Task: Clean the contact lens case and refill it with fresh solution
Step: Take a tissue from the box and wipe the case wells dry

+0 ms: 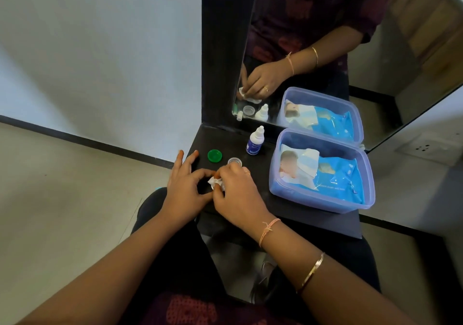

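Both hands meet over the front left of a small black shelf (288, 214). My right hand (238, 194) pinches a crumpled white wipe (216, 182) with its fingers closed on it. My left hand (184, 187) curls thumb and forefinger against the same wipe; what lies under the wipe is hidden. A green cap (214, 155) lies flat just beyond my left fingers. A clear round cap or cup (234, 161) sits behind my right knuckles. A small white solution bottle (255, 141) with a blue label stands upright farther back.
A clear plastic tub (288, 194) holding a blue pack of wet wipes (333, 177) fills the shelf's right half. A mirror (313, 49) rises behind the shelf and repeats the scene. The shelf's left edge drops to a beige floor (62, 187).
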